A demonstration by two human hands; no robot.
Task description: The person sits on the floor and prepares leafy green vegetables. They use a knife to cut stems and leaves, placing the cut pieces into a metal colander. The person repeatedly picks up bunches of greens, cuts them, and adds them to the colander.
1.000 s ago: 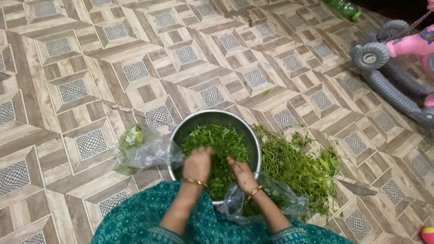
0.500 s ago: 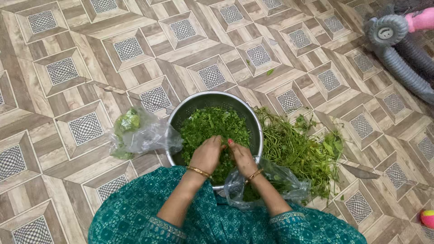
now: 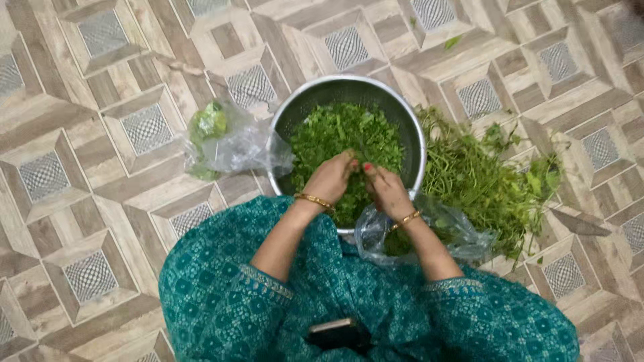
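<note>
Left hand: the left hand (image 3: 330, 177) is seen over the near half of the steel bowl (image 3: 294, 110), fingers curled narrowly and pinched onto the leafy greens (image 3: 335, 131); a gold bangle is worn at the wrist.
Right hand: the right hand (image 3: 386, 190) is held just beside the left, fingertips meeting it above the greens; its fingers are bent close together on a small sprig, and a red-painted nail is visible. Exactly how much is held between the two hands cannot be told.
Leafy greens: picked leaves are heaped inside the bowl, filling most of it, directly under and in front of both hands.
Steel bowl: a round metal bowl is set on the floor, upright, in front of the person's knees.
Stem pile (image 3: 483, 181): a loose heap of green stalks and leaves is spread on the floor, touching the bowl's right side.
Clear bag, left (image 3: 231, 144): a crumpled plastic bag with some green matter inside is lying against the bowl's left rim.
Clear bag, right (image 3: 449, 231): a second thin plastic bag is lying beneath the right forearm, partly under the stem pile.
Floor (image 3: 100, 201): patterned wood-look tiles are seen all around.
Clothing: teal printed sleeves (image 3: 221, 288) are worn, covering the upper arms.
</note>
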